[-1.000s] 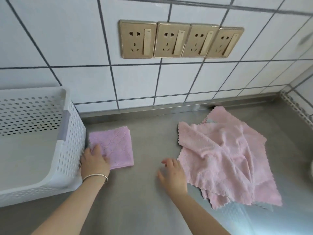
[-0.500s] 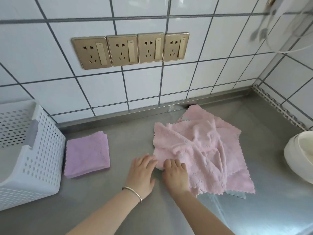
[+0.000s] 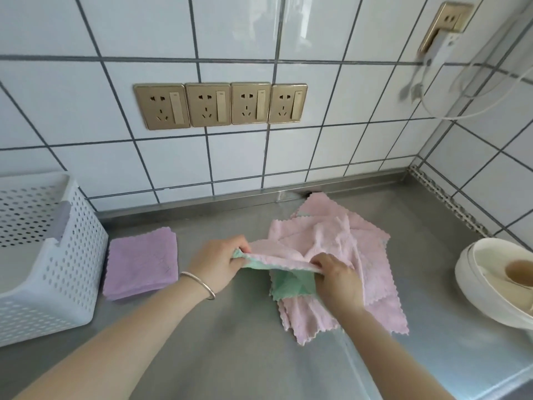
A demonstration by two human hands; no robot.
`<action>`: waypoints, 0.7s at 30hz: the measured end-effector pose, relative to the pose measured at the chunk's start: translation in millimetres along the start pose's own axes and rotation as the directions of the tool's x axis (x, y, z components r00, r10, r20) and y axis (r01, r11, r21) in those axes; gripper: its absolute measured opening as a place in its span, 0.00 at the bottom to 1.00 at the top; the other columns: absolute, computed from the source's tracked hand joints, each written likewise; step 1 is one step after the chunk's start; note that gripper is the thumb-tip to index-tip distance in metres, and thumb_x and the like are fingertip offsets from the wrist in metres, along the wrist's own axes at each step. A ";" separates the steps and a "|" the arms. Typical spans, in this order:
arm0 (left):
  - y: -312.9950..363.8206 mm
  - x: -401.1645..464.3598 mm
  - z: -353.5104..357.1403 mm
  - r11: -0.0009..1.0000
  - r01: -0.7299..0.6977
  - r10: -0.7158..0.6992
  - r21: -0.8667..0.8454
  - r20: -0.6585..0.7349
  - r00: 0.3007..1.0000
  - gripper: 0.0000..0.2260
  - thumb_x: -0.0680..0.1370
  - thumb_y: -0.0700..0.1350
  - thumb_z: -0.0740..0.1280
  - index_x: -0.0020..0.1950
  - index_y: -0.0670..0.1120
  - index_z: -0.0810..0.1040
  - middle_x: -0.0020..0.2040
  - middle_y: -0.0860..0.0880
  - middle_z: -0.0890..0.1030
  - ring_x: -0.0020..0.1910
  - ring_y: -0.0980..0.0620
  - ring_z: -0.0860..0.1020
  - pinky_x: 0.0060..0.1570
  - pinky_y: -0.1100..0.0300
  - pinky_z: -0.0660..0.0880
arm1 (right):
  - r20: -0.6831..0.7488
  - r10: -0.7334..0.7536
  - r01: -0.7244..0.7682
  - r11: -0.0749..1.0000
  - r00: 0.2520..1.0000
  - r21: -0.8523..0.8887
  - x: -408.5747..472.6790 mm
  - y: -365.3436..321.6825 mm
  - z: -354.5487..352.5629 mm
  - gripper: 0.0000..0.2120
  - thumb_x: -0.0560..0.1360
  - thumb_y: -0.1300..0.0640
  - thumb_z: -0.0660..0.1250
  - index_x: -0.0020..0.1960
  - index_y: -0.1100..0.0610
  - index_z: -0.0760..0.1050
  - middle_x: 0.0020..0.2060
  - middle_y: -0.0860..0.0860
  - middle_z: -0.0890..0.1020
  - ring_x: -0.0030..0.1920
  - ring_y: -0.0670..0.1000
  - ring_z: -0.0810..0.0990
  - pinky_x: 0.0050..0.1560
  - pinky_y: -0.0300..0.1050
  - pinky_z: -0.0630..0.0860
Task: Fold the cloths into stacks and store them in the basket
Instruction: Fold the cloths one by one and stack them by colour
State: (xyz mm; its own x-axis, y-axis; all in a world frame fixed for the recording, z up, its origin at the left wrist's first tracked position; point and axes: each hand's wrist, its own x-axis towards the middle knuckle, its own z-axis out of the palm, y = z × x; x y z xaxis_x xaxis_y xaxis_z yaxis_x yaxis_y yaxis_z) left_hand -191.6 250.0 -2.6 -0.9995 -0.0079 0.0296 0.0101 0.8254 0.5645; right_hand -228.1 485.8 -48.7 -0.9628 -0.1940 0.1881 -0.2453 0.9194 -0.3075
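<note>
Cloth, pink (image 3: pixel 277 256) with a mint-green underside, lifted just right of the folded purple stack (image 3: pixel 141 262): its held edge runs left to right, the left hand (image 3: pixel 219 262) pinching the near-left corner, the right hand (image 3: pixel 336 274) gripping the same edge where it meets the loose pink pile (image 3: pixel 360 255). Soft, fleecy, scallop-edged, sagging between the grips. Basket (image 3: pixel 72 272), white and perforated, stands just left of the stack, nearer the left hand.

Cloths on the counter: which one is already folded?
The purple cloth beside the white basket: a neat square, while the pink cloths lie rumpled.
</note>
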 end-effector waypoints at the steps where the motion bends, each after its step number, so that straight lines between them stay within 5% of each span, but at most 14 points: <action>1: -6.6 -3.4 -13.9 0.999 0.022 -0.022 -0.035 -0.009 1.000 0.02 0.75 0.46 0.66 0.46 0.50 0.78 0.36 0.50 0.79 0.39 0.46 0.75 0.35 0.59 0.66 | 0.013 -0.003 0.003 1.000 1.000 -0.015 6.5 1.0 -11.9 0.09 0.68 0.67 0.68 0.43 0.55 0.79 0.34 0.50 0.83 0.28 0.52 0.75 0.22 0.35 0.56; 4: -28.5 -16.0 -57.1 0.990 0.048 -0.061 -0.134 -0.088 0.994 0.04 0.74 0.47 0.67 0.40 0.55 0.75 0.37 0.50 0.80 0.40 0.48 0.76 0.39 0.59 0.70 | 0.058 -0.019 0.020 1.000 0.998 -0.014 27.6 -11.6 -41.0 0.08 0.76 0.61 0.62 0.51 0.57 0.78 0.42 0.54 0.83 0.39 0.57 0.78 0.29 0.41 0.63; 9: -61.7 -31.0 -116.4 0.983 0.126 -0.159 -0.135 -0.270 0.950 0.02 0.74 0.44 0.67 0.46 0.48 0.78 0.37 0.50 0.78 0.38 0.49 0.75 0.35 0.66 0.67 | 0.014 -0.055 0.052 0.991 0.998 0.127 54.2 -66.3 -64.7 0.08 0.77 0.58 0.63 0.51 0.54 0.80 0.44 0.55 0.82 0.46 0.60 0.79 0.38 0.45 0.70; 13: -72.5 -66.5 -153.3 0.983 0.120 -0.167 -0.140 -0.400 0.901 0.04 0.76 0.42 0.66 0.49 0.44 0.79 0.33 0.56 0.75 0.31 0.59 0.71 0.31 0.73 0.65 | -0.159 -0.174 0.212 0.941 0.972 0.264 42.1 -116.8 -84.3 0.09 0.76 0.62 0.64 0.53 0.59 0.81 0.47 0.56 0.83 0.48 0.58 0.79 0.39 0.40 0.66; 15: -76.6 -92.7 -168.2 0.981 0.112 -0.168 -0.156 -0.419 0.892 0.05 0.76 0.41 0.65 0.47 0.50 0.79 0.33 0.60 0.75 0.32 0.59 0.72 0.33 0.76 0.66 | -0.189 -0.214 0.270 0.894 0.958 0.358 29.4 -135.9 -95.6 0.09 0.75 0.65 0.65 0.52 0.58 0.82 0.45 0.53 0.84 0.44 0.50 0.79 0.36 0.29 0.66; 19: -84.4 -150.3 -179.5 0.971 0.105 -0.158 -0.216 -0.244 0.957 0.23 0.77 0.41 0.64 0.38 0.73 0.75 0.39 0.70 0.80 0.37 0.69 0.75 0.38 0.78 0.66 | 0.192 -0.319 0.177 0.831 0.928 0.527 2.0 -144.1 -105.2 0.15 0.77 0.65 0.62 0.47 0.44 0.77 0.27 0.33 0.77 0.32 0.29 0.74 0.34 0.20 0.66; 21: -96.9 -179.0 -166.5 0.962 0.167 -0.187 -0.215 -0.080 0.979 0.23 0.76 0.43 0.65 0.39 0.76 0.74 0.44 0.57 0.83 0.39 0.61 0.78 0.42 0.70 0.69 | 0.390 -0.374 0.147 0.854 0.842 0.500 -12.4 -137.3 -94.2 0.19 0.77 0.65 0.62 0.42 0.39 0.74 0.31 0.34 0.80 0.36 0.33 0.77 0.39 0.22 0.68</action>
State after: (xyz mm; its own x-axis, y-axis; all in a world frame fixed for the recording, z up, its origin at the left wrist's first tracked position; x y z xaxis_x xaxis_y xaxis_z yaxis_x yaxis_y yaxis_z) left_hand -8.9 77.5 74.7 -0.9782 -0.2075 -0.0111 -0.1506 0.6714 0.7256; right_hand -171.8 394.2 79.0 -0.7628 -0.6402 -0.0906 -0.4079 0.5852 -0.7008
